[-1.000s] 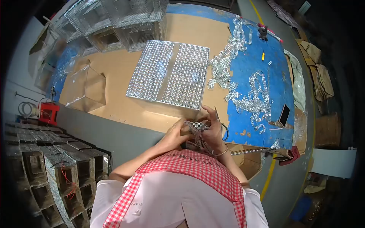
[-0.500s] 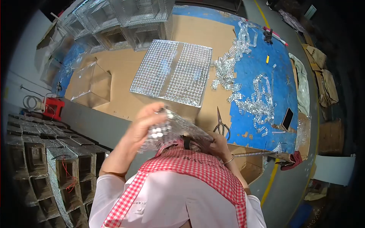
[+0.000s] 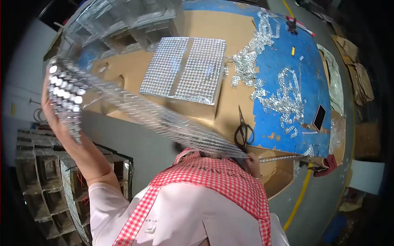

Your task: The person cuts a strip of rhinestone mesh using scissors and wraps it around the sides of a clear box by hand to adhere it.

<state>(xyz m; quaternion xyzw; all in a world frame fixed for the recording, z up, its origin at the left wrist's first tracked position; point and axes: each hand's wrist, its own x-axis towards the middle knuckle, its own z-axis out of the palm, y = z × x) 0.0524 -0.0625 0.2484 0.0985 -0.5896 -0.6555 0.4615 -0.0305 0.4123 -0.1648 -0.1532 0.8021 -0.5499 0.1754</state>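
A long sheet of silvery, clear rhinestone trim (image 3: pixel 164 119) stretches slantwise between my hands, blurred by motion. My left hand (image 3: pixel 50 111) is raised far out to the left, closed on one end, where a bunch of shiny square studs hangs down. Close to my apron at the lower right, my right hand (image 3: pixel 253 165) grips the other end, its fingers partly hidden. Beyond the sheet sits a box (image 3: pixel 201 71) whose top carries two panels of rhinestones with a plain strip between them. Black-handled scissors (image 3: pixel 243 130) lie nearest my right hand.
Heaps of rhinestone strips (image 3: pixel 287 102) lie on the blue tabletop (image 3: pixel 310 82), beside a phone (image 3: pixel 319 117) and a yellow cutter (image 3: pixel 293 51). Clear open frames (image 3: pixel 143 24) are stacked at the back left. Below on the left stand dark box frames (image 3: pixel 45 184).
My left hand has swung up and outward to the left, drawing the bunched trim into a long stretched sheet. The right hand has shifted slightly right and down.
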